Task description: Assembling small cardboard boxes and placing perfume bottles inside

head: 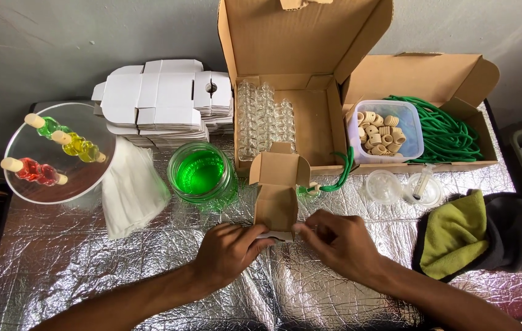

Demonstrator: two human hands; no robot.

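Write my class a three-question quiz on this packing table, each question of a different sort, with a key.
1. True or false: both hands touch the small brown cardboard box.
2. The round glass jar holds liquid of which colour? A red, B green, C blue.
3. Fill in: the cork stoppers lie in a clear plastic ____.

Key: 1 true; 2 B; 3 tub.

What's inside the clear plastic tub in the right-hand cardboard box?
The tub holds a heap of small tan ring-shaped pieces. Its bottom beneath them is covered; green cord lies beside it.
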